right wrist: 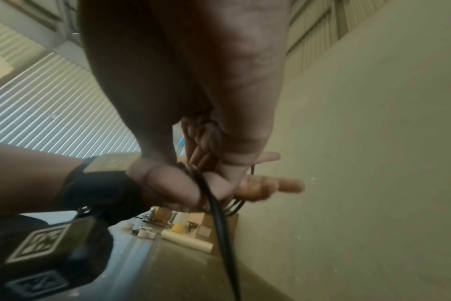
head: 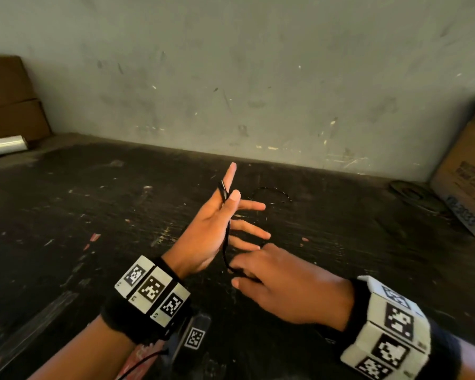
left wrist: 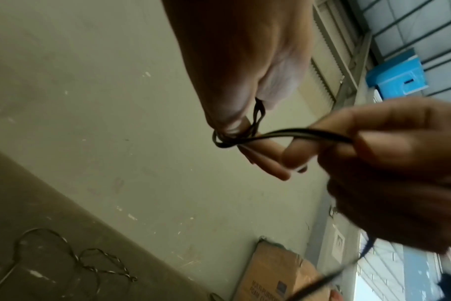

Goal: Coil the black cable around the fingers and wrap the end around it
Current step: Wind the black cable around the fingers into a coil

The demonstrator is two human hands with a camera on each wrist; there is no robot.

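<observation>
Head view: left hand [head: 213,223] raised palm-up over the dark table [head: 66,215], fingers spread, thumb pressing the black cable [head: 226,237] against the forefinger. Cable running down across the palm to the right hand [head: 280,281], just near of it, pinching the strand between thumb and fingertips. By the look of it, coiling barely begun; most turns and the end wrap not yet done. A thin wire [head: 270,194] lying loose on the table beyond the fingers. Cardboard box [head: 466,182] at far right, another box [head: 11,100] at far left; contents of neither visible.

Left wrist view: a few turns of cable [left wrist: 245,134] already looped round the left fingers [left wrist: 265,160], with a strand stretched right into the right hand [left wrist: 389,154], gripped between thumb and curled fingers. Slack trailing down and out of frame, so a good deal left to wind. Twisted wire [left wrist: 101,262] on the table at lower left. Box [left wrist: 273,272] at the bottom, flap raised, inside hidden.

Right wrist view: right hand [right wrist: 188,101] filling the top, cable [right wrist: 219,213] dropping from its fingertips past the left hand [right wrist: 173,183]. Exact grip hard to tell here.
</observation>
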